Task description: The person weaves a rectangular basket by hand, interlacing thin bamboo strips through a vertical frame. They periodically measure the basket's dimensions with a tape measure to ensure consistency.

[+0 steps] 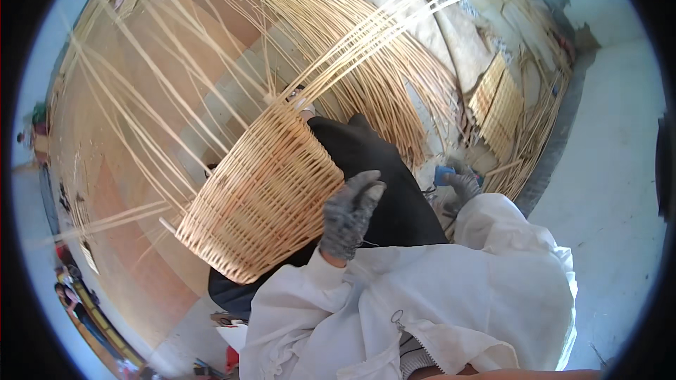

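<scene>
A partly woven wicker basket point(264, 186) lies tilted across my lap, with long unwoven willow rods point(366, 39) fanning out from its far rim. My left hand point(348, 214), in a grey knit glove, is at the basket's right side. Its fingers are bent but apart, and nothing shows between them. Off to the right, my right hand point(463, 186), also gloved in grey, is low beside my leg. Its fingers close on a small blue object point(445, 175), whose kind I cannot make out.
A wide spread of loose willow rods point(380, 84) lies on the floor ahead. Beige cloth point(458, 49) covers part of the pile, and a flat woven panel point(497, 98) leans near the right wall point(612, 148). Rods from the basket reach far over the brown floor point(120, 169) to the left.
</scene>
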The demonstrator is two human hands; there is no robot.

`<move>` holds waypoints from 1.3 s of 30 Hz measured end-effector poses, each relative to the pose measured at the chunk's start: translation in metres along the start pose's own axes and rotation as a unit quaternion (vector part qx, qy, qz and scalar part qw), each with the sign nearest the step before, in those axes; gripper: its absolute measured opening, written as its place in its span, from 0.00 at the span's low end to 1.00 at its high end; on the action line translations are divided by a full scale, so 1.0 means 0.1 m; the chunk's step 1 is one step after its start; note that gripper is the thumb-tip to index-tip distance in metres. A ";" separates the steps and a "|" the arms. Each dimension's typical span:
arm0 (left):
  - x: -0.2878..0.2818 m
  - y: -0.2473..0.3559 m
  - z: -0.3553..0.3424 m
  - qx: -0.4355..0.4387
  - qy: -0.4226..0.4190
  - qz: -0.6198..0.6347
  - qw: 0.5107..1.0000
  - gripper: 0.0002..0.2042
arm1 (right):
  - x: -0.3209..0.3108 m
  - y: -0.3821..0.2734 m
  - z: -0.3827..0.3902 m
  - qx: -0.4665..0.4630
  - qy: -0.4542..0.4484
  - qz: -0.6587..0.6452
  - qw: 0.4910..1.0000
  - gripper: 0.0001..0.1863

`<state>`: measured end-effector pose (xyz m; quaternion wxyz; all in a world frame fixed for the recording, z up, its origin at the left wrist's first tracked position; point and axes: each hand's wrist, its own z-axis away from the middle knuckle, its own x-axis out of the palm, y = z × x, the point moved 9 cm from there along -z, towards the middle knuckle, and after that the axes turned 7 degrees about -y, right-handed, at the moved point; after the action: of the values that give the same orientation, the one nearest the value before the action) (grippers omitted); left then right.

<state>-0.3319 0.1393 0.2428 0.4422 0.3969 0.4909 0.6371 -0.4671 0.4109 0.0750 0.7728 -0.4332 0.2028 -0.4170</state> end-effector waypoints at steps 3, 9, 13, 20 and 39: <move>0.33 -0.19 0.09 -0.124 -0.037 0.185 0.974 0.12 | 1.19 -1.74 0.58 -0.425 -0.079 0.349 0.832 0.17; -0.86 0.26 0.63 0.059 0.117 -0.060 0.990 0.06 | 3.04 -2.38 1.04 -0.556 -0.271 0.427 0.659 0.13; -2.90 0.43 1.46 0.162 0.394 0.011 0.905 0.01 | 3.48 -2.90 0.77 -0.694 -0.236 0.523 0.436 0.08; -4.53 -0.48 1.78 -0.047 0.516 0.030 0.855 0.08 | 3.24 -3.50 -1.25 -0.258 -0.173 0.699 0.645 0.10; -4.92 -0.95 1.93 -0.214 0.457 -0.146 0.851 0.18 | 2.75 -3.10 -1.50 -0.300 -0.113 0.689 0.650 0.12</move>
<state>0.0109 -0.2645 0.1544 0.3301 -0.1191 0.5416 0.7639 -0.5565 0.0245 0.2670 0.6826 -0.4207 0.4682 0.3714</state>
